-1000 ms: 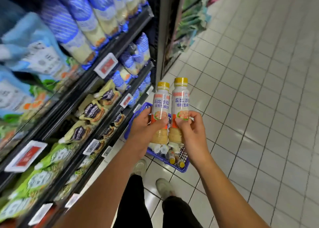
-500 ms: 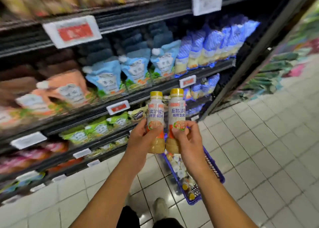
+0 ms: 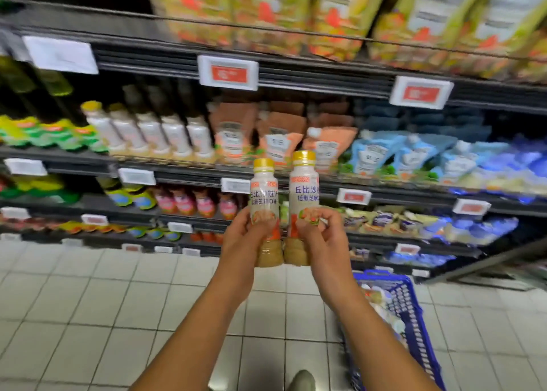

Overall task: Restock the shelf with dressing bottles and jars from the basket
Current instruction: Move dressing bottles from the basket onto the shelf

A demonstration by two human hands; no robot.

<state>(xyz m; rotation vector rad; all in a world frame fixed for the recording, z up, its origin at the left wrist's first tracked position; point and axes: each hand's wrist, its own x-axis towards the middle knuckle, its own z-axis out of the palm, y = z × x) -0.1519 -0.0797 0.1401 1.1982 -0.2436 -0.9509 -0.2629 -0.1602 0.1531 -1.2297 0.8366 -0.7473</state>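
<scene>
Opposite the shelf (image 3: 183, 167), the left grip (image 3: 244, 242) clamps one dressing bottle (image 3: 264, 198) and the right grip (image 3: 324, 239) a second bottle (image 3: 304, 189), both upright, labels outward, likely for matching against the shelved row (image 3: 154, 133); the basket (image 3: 414, 310) stands right.

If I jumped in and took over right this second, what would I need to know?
Left hand grips one dressing bottle; right hand grips a second bottle. Both upright, side by side, facing the shelves.
The blue basket stands on the floor to the right, with more items inside.
Done: two bottles in hand. Left: shelve them, probably by the similar yellow-capped row, then empty the basket.
</scene>
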